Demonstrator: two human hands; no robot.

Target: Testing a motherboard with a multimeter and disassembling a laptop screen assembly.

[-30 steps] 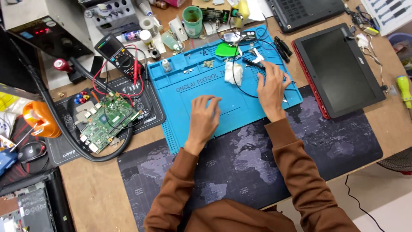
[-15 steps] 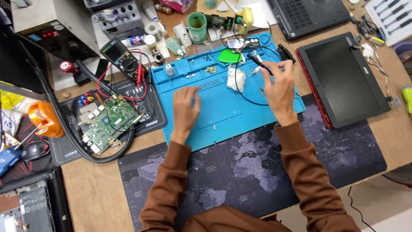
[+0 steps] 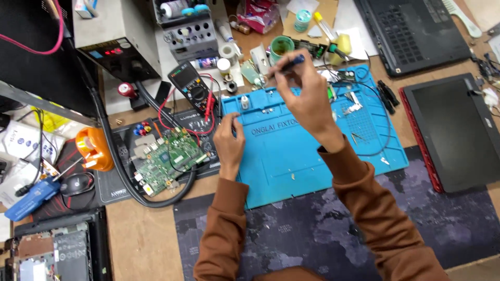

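Note:
My right hand (image 3: 306, 96) is raised over the back part of the blue silicone work mat (image 3: 291, 161), its fingers closed on a slim dark blue-tipped tool (image 3: 287, 63) that points up and left. My left hand (image 3: 229, 143) rests at the mat's left edge, fingers curled loosely, holding nothing. Just left of it lies a green circuit board (image 3: 167, 160) on a dark mat. Small screws and metal parts (image 3: 350, 106) lie scattered on the mat's right side.
A multimeter (image 3: 191, 86) with red leads sits behind the board. A green cup (image 3: 282, 48), small bottles and tape rolls crowd the back. A closed dark laptop (image 3: 455, 130) lies right, another laptop base (image 3: 411, 31) behind it. A thick black hose (image 3: 117, 156) loops left.
My right hand has lifted off the mat, swung left and now holds the tool up. My left hand slid to the mat's left edge. The view shifted left.

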